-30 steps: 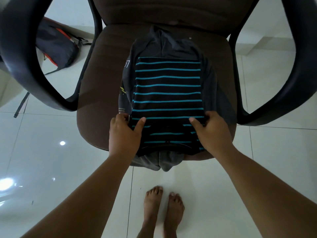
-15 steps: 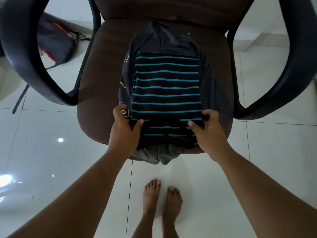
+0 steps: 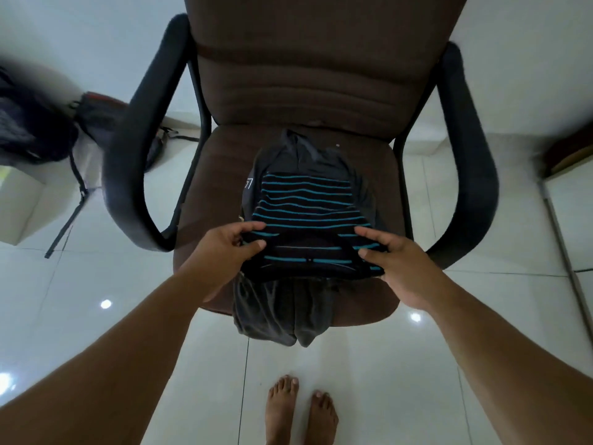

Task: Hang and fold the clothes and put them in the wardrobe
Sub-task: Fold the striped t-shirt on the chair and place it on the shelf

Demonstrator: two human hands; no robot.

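A folded black shirt with teal stripes (image 3: 308,213) lies on top of a dark grey garment (image 3: 282,313) on the seat of a brown office chair (image 3: 221,187). The grey garment hangs over the seat's front edge. My left hand (image 3: 224,255) grips the striped shirt's near left corner, thumb on top. At its near right corner my right hand (image 3: 398,268) grips it the same way. The shirt's near edge is raised off the pile, while its far part rests on the grey garment.
The chair has black armrests on the left (image 3: 138,155) and right (image 3: 468,168). A dark backpack (image 3: 96,123) and another dark bag (image 3: 29,130) lie on the white tiled floor at the left. My bare feet (image 3: 301,412) stand before the chair.
The view has pulled back and up, showing the chair's backrest. Both hands have lifted the striped shirt's near edge off the pile.
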